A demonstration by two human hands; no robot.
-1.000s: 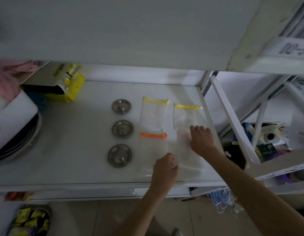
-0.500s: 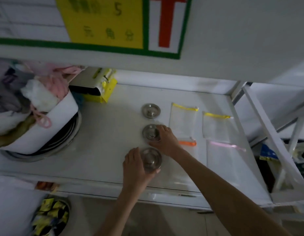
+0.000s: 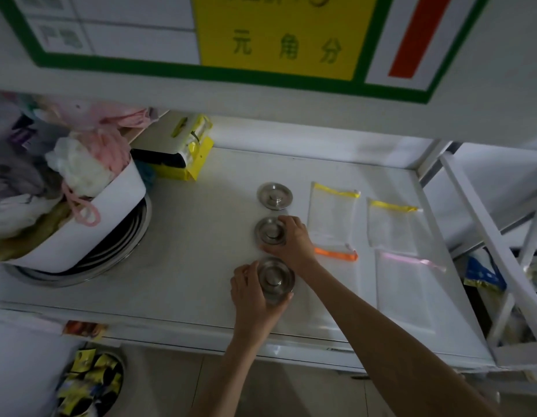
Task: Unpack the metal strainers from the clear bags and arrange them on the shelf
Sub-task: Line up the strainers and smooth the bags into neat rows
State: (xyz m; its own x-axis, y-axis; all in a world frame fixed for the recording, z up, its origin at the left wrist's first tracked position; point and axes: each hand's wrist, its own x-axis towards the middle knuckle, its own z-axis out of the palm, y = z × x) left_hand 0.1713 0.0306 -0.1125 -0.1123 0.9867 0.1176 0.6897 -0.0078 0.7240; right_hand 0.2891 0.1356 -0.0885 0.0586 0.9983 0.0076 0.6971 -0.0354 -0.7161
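Three round metal strainers stand in a column on the white shelf [image 3: 186, 251]. The far strainer [image 3: 274, 196] is untouched. My right hand [image 3: 292, 240] grips the right rim of the middle strainer [image 3: 268, 231]. My left hand [image 3: 255, 291] cups the near strainer [image 3: 274, 276] from the left and front. Flat clear bags lie to the right: two with yellow strips [image 3: 333, 215] [image 3: 390, 224], one with an orange strip [image 3: 336, 254] partly under my right forearm, and one with a pink strip [image 3: 408, 284].
A white tub [image 3: 89, 227] stuffed with bags and pink cord sits on stacked metal pans at the left. A yellow box [image 3: 192, 164] stands at the back. A price sign [image 3: 276, 40] hangs on the shelf above. A white rack frame [image 3: 483, 236] borders the right.
Both hands left the clear bags on the right and moved left onto the strainers. The view swung left and closer.
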